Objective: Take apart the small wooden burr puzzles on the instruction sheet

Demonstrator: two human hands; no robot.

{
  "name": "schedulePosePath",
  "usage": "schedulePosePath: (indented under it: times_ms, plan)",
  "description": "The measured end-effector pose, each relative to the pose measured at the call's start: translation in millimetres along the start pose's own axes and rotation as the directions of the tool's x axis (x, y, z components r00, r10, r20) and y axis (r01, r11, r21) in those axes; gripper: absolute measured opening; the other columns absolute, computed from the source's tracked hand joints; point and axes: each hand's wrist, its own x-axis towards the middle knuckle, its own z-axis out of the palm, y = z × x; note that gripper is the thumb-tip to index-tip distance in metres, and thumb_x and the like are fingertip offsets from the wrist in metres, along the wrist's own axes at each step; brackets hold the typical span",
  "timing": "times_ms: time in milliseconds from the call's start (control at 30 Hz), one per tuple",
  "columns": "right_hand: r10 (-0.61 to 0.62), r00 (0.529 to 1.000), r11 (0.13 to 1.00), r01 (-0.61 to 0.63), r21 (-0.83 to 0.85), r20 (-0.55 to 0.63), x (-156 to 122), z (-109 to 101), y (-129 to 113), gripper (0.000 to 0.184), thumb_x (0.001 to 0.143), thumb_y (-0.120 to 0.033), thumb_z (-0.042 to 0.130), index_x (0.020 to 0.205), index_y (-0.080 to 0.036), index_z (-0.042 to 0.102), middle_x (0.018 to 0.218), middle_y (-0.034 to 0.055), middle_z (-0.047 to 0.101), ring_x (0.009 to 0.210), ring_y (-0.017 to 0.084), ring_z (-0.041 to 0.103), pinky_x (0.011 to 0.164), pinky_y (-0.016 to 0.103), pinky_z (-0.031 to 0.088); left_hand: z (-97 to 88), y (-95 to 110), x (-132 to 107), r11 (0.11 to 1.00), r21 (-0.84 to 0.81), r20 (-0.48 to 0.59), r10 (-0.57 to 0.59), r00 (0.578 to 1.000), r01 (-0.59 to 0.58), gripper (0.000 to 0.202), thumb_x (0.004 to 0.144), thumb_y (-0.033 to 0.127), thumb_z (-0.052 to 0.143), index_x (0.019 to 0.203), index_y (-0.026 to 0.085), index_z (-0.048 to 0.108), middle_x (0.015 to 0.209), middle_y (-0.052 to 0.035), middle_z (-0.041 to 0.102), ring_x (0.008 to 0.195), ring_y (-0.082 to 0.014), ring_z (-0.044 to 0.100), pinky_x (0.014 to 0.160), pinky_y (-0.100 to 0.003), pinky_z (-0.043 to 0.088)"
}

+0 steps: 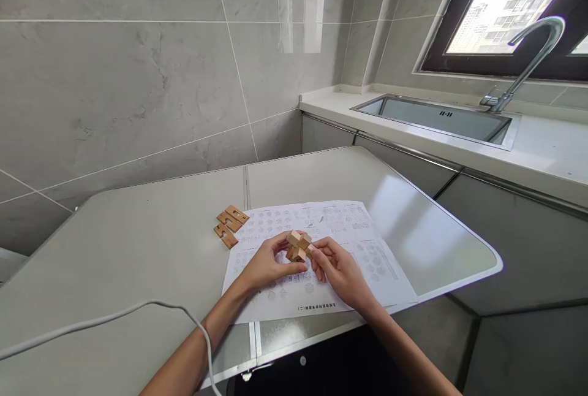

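A small wooden interlocking puzzle (298,245), partly assembled into a cross shape, is held just above a printed instruction sheet (362,243). My left hand (269,263) grips it from the left with fingers curled around it. From the right, my right hand (337,267) pinches the same puzzle. Loose notched wooden pieces (230,225) lie on the table to the left of the sheet, apart from both hands.
The grey table (138,261) has a rounded right corner and a seam down its middle. A white cable (114,316) runs across its near left. A steel sink (436,117) with a curved tap (528,62) sits on the counter at the right. Tiled wall behind.
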Motion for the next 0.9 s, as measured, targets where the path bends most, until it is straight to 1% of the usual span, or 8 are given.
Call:
schedulePosePath:
  times_ms: [100,233,400,567,700,800,833,900]
  plan:
    - [-0.076,0.994,0.988,0.065,-0.137,-0.076,-3,4,2,0.030,0.110,-0.051,0.055,0.105,-0.022,0.064,0.075,-0.0017,0.061,0.063,0.015,0.056,0.064,0.030,0.047,2.4,-1,0,0.999,0.044,-0.003,-0.009,1.000,0.009,0.059,0.076,0.048,0.093,0.125,0.021,0.074,0.116,-0.0080,0.074,0.107,-0.0253,0.068,0.099,-0.039,0.052]
    - [-0.129,0.983,0.971,0.098,-0.219,-0.132,-3,6,6,0.027,0.110,-0.047,0.053,0.105,-0.022,0.065,0.074,-0.0010,0.062,0.066,0.016,0.056,0.064,0.030,0.046,5.9,0,0,0.997,0.075,-0.023,-0.021,1.000,0.023,0.059,0.074,0.045,0.095,0.123,0.020,0.074,0.113,-0.0079,0.076,0.105,-0.0258,0.069,0.095,-0.039,0.053]
    - [-0.191,0.970,0.943,0.138,-0.303,-0.151,2,3,7,0.027,0.107,-0.046,0.058,0.107,-0.023,0.072,0.091,0.0046,0.073,0.082,0.021,0.066,0.074,0.033,0.050,7.6,2,-1,0.993,0.115,-0.052,-0.022,0.998,0.028,0.064,0.070,0.041,0.097,0.126,0.022,0.073,0.118,-0.0081,0.077,0.111,-0.0271,0.069,0.098,-0.039,0.052]
    - [-0.116,0.974,0.979,0.079,-0.187,-0.195,5,8,5,0.029,0.106,-0.050,0.060,0.109,-0.024,0.074,0.108,0.0078,0.077,0.095,0.024,0.069,0.084,0.036,0.053,16.6,-4,0,0.999,0.030,-0.082,-0.011,0.997,0.013,0.062,0.069,0.043,0.099,0.122,0.021,0.074,0.116,-0.0087,0.077,0.104,-0.0267,0.070,0.092,-0.038,0.055]
    - [-0.044,0.975,0.996,0.026,-0.084,-0.217,10,9,7,0.037,0.101,-0.057,0.066,0.111,-0.023,0.075,0.114,0.0092,0.077,0.103,0.026,0.071,0.092,0.038,0.055,20.0,-9,2,0.991,0.123,-0.148,-0.031,0.989,0.050,0.063,0.069,0.047,0.098,0.123,0.022,0.075,0.106,-0.0054,0.077,0.099,-0.0261,0.069,0.091,-0.039,0.054]
    - [-0.020,0.976,0.996,0.002,-0.084,-0.216,14,6,10,0.043,0.099,-0.062,0.066,0.111,-0.023,0.076,0.115,0.0102,0.077,0.107,0.028,0.070,0.095,0.039,0.055,15.0,-10,3,0.987,0.160,-0.157,0.000,0.988,0.026,0.072,0.065,0.050,0.099,0.126,0.022,0.073,0.103,-0.0045,0.073,0.099,-0.0255,0.067,0.091,-0.038,0.053]
    - [-0.016,0.975,0.995,-0.005,-0.096,-0.221,15,5,11,0.043,0.099,-0.063,0.066,0.112,-0.023,0.077,0.115,0.0103,0.077,0.108,0.028,0.070,0.095,0.039,0.055,12.8,-9,3,0.987,0.160,-0.149,0.012,0.989,0.013,0.070,0.069,0.053,0.097,0.127,0.022,0.072,0.102,-0.0045,0.071,0.098,-0.0249,0.066,0.091,-0.038,0.053]
    - [-0.009,0.974,0.994,-0.015,-0.107,-0.226,17,4,11,0.043,0.100,-0.062,0.065,0.113,-0.023,0.077,0.116,0.0103,0.077,0.108,0.028,0.069,0.094,0.039,0.054,9.2,-6,3,0.986,0.165,-0.151,0.041,0.988,-0.015,0.056,0.087,0.060,0.081,0.126,0.021,0.071,0.104,-0.0059,0.070,0.098,-0.0239,0.065,0.090,-0.036,0.052]
